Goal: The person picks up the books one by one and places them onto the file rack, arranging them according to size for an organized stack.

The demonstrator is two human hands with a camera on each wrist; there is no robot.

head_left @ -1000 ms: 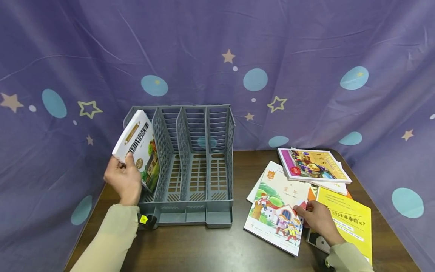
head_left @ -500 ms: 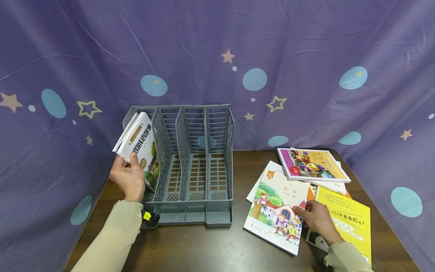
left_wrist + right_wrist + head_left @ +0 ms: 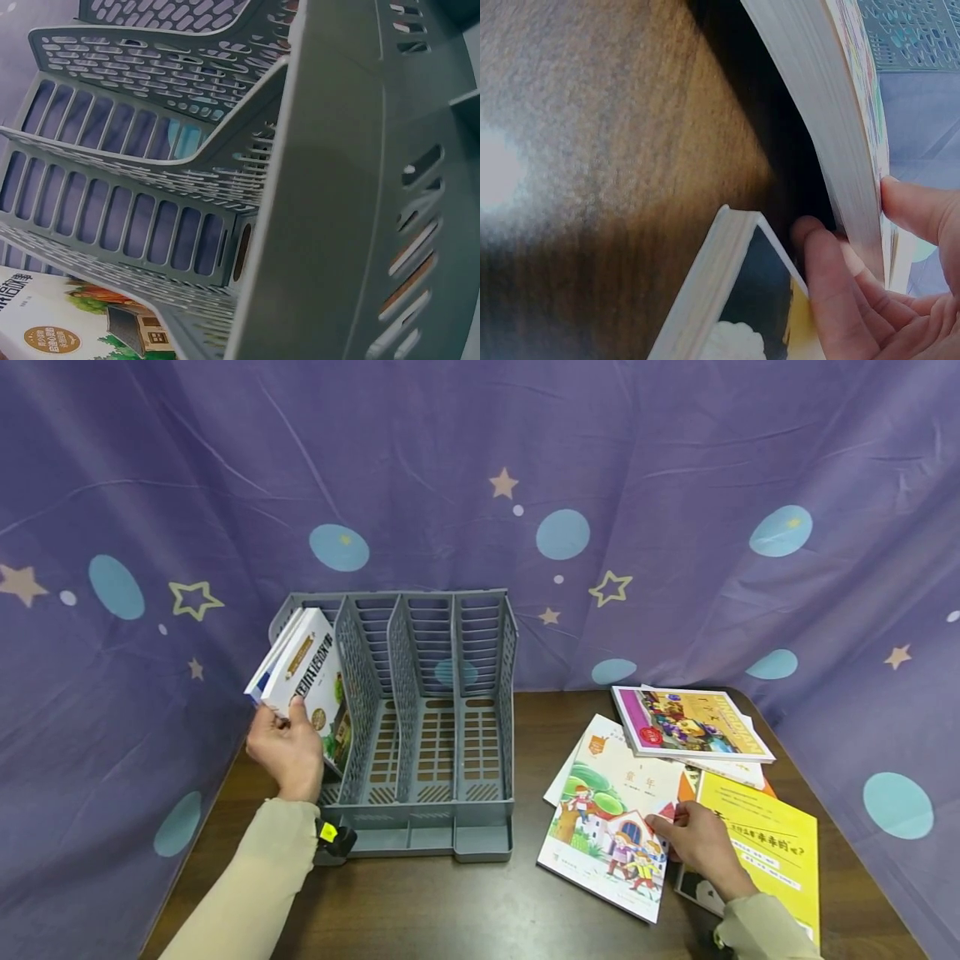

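Observation:
My left hand (image 3: 288,752) grips the near edge of a white book (image 3: 309,681), thumb on its cover and fingers behind. That book leans in the leftmost slot of a grey book rack (image 3: 483,814), and another white book (image 3: 274,653) with a blue corner shows behind it. Part of the printed cover (image 3: 52,326) is at the bottom left of the left wrist view. On the right, my right hand (image 3: 701,843) pinches the right edge of a storybook (image 3: 611,827) with children drawn on it. In the right wrist view, the thumb (image 3: 919,210) presses its cover and the fingers reach underneath.
A yellow book (image 3: 780,843) lies beside the right hand, over a dark-covered book (image 3: 701,893). Farther back, a purple-edged book (image 3: 693,724) tops several overlapping books. The rack stands on a brown wooden table (image 3: 420,910) against a purple curtain (image 3: 450,443).
The left hand and its white book have shifted slightly right and settled lower in the slot. The second white book has come into sight behind it. The right hand stays put.

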